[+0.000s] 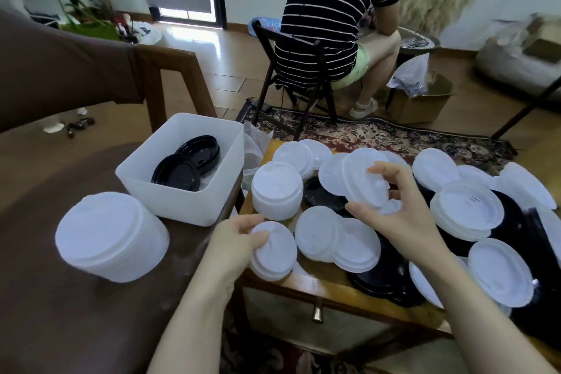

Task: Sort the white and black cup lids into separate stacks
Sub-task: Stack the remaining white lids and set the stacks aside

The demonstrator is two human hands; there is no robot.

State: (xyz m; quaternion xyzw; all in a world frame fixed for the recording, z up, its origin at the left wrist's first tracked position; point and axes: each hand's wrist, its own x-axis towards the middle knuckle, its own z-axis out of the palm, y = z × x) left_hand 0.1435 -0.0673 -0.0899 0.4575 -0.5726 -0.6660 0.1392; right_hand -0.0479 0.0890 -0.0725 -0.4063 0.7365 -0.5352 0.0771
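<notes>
We look down at our two bare hands over a wooden counter (306,284) heaped with loose white and black cup lids. Our left hand (239,240) curls around a short stack of white lids (274,249) at the counter's near left edge, thumb on top. Our right hand (394,206) pinches a single white lid (364,176), tilted up above the heap. Black lids (385,276) lie partly buried under the white ones. To the left, on a dark brown seat (60,313), stands a tall stack of white lids (112,237), and just behind it a white plastic bin (182,203) holds black lids (185,164). Beyond the counter, a person in a striped shirt (334,9) sits on a folding chair, back turned to us.
</notes>
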